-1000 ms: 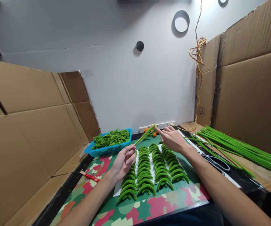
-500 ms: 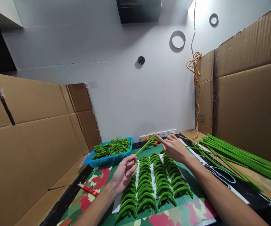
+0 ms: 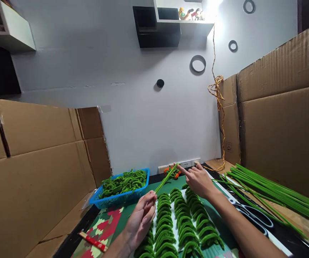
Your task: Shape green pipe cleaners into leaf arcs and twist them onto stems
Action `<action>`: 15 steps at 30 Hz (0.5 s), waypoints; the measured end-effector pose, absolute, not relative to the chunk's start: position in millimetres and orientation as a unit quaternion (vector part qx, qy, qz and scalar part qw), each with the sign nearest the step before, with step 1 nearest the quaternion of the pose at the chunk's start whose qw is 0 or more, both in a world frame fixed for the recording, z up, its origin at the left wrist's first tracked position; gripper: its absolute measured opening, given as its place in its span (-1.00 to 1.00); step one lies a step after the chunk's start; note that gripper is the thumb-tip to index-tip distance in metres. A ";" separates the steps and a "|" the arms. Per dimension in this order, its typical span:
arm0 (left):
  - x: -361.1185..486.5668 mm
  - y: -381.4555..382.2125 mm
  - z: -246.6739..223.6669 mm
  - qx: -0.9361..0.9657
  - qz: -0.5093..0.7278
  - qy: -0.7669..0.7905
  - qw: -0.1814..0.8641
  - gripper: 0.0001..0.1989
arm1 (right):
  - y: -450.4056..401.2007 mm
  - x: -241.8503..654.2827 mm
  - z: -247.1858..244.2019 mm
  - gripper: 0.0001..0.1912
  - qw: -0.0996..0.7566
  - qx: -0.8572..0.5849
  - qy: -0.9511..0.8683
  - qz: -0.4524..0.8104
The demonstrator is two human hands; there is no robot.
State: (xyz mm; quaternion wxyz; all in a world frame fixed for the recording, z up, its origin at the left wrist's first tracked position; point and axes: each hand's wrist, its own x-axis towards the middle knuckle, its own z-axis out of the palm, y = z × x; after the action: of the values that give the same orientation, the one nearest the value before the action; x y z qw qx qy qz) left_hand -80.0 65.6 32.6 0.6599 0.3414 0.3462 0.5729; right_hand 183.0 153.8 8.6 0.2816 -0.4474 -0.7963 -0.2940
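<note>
My left hand (image 3: 141,218) is closed, pinching the lower part of a few thin green pipe cleaners (image 3: 165,180) that slant up to the right. My right hand (image 3: 197,181) has its index finger stretched out, its tip against their upper end; the other fingers are partly curled. Below both hands, rows of bent green pipe-cleaner pieces (image 3: 186,224) lie on white sheets over a green mat (image 3: 129,211). My left hand covers part of the leftmost row.
A blue basket (image 3: 116,199) of curled green pieces stands at left. Orange-and-green pieces (image 3: 176,175) lie by the wall sockets (image 3: 186,164). Long green pipe cleaners (image 3: 275,190) and scissors (image 3: 256,215) lie at right. A red-wrapped stick (image 3: 92,242) is at lower left. Cardboard walls (image 3: 36,179) flank the table.
The view has tilted up, so the scene sits lower in the picture. Both hands keep nearly the same pose, with the pipe cleaners still in my left hand.
</note>
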 end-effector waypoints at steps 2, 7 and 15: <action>-79.9 66.1 32.0 0.347 0.573 0.339 0.660 -0.62 | 153.4 181.9 8.9 -0.11 0.292 -0.450 -0.793 -0.288; -79.0 69.8 29.3 0.331 0.586 0.335 0.659 -0.56 | 153.8 178.2 8.4 -0.14 0.312 -0.454 -0.785 -0.282; -84.1 72.3 25.7 0.371 0.578 0.327 0.649 -0.54 | 151.3 178.7 1.3 -0.12 0.295 -0.443 -0.795 -0.290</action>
State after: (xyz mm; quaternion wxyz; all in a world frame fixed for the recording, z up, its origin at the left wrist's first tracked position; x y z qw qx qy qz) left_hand -84.1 72.3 25.7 0.6489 0.3715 0.3268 0.5781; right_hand 178.7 151.3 1.3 0.2950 -0.4434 -0.7952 -0.2900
